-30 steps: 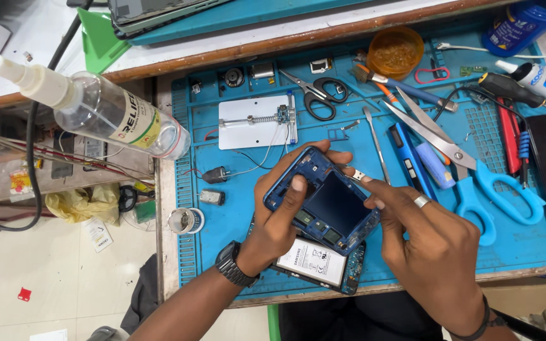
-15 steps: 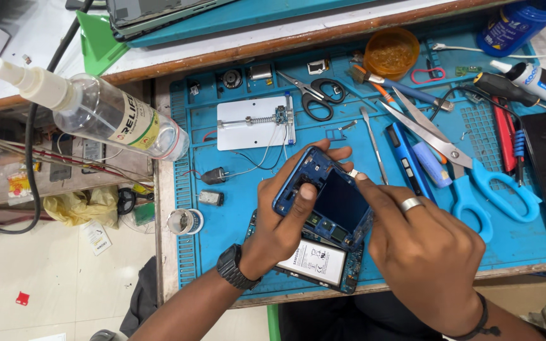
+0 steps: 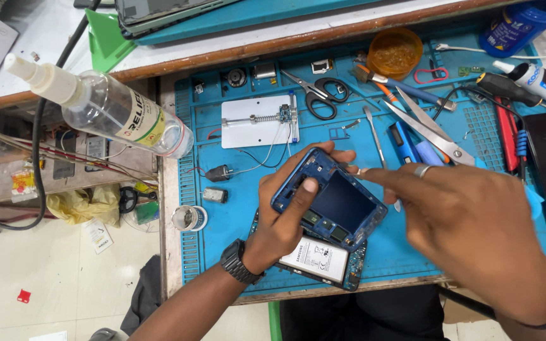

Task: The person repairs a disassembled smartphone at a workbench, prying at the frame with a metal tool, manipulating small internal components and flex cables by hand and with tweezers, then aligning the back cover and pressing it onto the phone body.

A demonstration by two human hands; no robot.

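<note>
Left hand (image 3: 285, 218) grips the blue phone frame (image 3: 330, 196), thumb pressed on its near face and fingers wrapped over the far upper edge; I read this as clamped on the frame. The frame is held tilted, just above the blue work mat (image 3: 235, 252), near the front edge of the bench.

Right hand (image 3: 475, 221) sits to the right of the frame, index finger extended toward its upper right edge, the tip at or just beside the rim; I cannot tell if it touches. Its other fingers are loosely curled and hold nothing that I can see. A ring shows on one finger.

Under the frame lies a second opened phone with a white battery (image 3: 314, 259) exposed, flat on the mat.

Behind: white clamp plate (image 3: 254, 123), black-handled scissors (image 3: 323, 98), clear spray bottle (image 3: 109, 110) overhanging the mat's left edge.
</note>
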